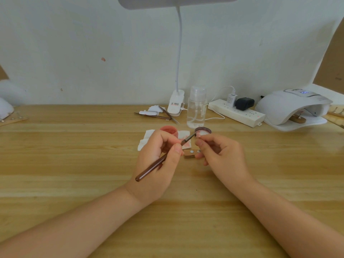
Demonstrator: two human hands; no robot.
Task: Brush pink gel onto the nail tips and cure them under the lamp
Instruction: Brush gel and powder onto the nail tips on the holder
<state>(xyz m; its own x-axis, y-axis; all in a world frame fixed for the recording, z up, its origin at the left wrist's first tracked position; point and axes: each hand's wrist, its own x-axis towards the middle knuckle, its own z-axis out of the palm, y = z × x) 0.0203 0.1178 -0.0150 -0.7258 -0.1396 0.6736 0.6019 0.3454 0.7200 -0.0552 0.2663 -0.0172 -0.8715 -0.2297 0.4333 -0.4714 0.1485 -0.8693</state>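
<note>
While the right hand pinches a small pale nail tip between thumb and forefinger, holding it up just above the surface, the left hand grips a slim brush like a pen, fingers curled round its glossy reddish-brown handle. The brush slants up to the right, its narrow metal ferrule and fine bristle end reaching the nail tip; whether the bristles actually touch it is too small to tell. Just below the two grips lies a small wooden holder block with round metal studs on top, partly hidden by the right fingers. Behind the left hand stands a short round pink gel jar, on a crumpled white tissue stained pink, and beside it, behind the nail tip, its round lid lies with the dark rim up. Farther back stand a clear plastic pump bottle, the white clip base of a gooseneck desk lamp, and thin metal tweezers. To the right sit a white power strip and a smooth, domed white curing lamp, with another wooden holder in its mouth. The surface is pale, striped wood grain.
</note>
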